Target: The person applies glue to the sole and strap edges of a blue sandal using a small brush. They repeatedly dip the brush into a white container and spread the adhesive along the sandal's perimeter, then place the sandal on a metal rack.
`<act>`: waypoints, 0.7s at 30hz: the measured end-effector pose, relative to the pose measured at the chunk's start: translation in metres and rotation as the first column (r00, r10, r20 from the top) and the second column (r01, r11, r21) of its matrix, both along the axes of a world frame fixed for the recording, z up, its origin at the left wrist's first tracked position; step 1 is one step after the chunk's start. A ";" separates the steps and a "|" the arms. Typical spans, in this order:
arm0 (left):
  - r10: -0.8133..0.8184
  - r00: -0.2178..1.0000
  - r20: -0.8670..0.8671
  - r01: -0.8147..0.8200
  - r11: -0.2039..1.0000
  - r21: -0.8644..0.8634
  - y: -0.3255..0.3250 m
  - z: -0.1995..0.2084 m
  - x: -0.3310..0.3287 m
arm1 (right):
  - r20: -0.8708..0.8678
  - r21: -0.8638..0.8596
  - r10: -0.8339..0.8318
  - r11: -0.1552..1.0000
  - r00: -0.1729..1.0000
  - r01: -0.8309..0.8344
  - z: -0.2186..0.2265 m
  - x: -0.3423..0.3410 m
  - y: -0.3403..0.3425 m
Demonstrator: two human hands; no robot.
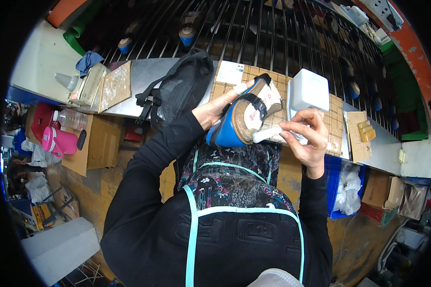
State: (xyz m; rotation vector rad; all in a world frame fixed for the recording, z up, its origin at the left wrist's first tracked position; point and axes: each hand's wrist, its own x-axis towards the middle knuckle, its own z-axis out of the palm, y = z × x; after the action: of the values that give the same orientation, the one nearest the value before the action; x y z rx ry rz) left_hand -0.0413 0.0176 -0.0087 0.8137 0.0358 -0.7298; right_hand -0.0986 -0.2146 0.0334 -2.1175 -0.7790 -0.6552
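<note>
My left hand [216, 108] is closed round a shoe on a blue last [231, 129], held up above the board in front of me. The shoe has a cork-coloured sole edge and black straps, with its toe end tilted down towards me. White tape wraps one finger of that hand. Between the thumb and fingers of my right hand [307, 136] is a white stick-like tool [267, 134]. Its rounded end meets the sole edge, or sits just beside it; I cannot tell which. Just beyond that hand stands a white plastic container [308, 91].
A cardboard-covered board [220, 88] lies under the work. To its left is a black mesh bag [179, 91]. Behind runs a rack of metal rollers [244, 33] carrying several shoes on blue lasts. A pink jug [57, 142] stands at left, a blue crate [337, 191] at right.
</note>
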 end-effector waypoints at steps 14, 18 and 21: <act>0.177 0.936 0.305 -0.233 0.959 0.160 0.000 -0.003 0.023 | -0.503 0.695 0.208 0.674 0.839 0.250 -0.036 -0.017 -0.032; 0.279 0.654 0.703 -0.560 0.804 0.202 -0.001 -0.002 0.019 | -0.519 0.585 0.006 0.731 0.855 0.350 -0.043 -0.026 0.013; 0.245 0.590 0.770 -0.644 0.718 0.265 -0.002 -0.007 0.007 | -0.405 0.233 -0.237 0.907 0.883 0.350 -0.034 -0.023 0.031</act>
State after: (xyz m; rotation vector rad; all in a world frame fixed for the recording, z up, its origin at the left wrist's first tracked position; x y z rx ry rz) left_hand -0.0344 0.0151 -0.0160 1.5106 -0.2365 0.1684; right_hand -0.1219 -0.1832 -0.0002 -2.0041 -0.1320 -0.4718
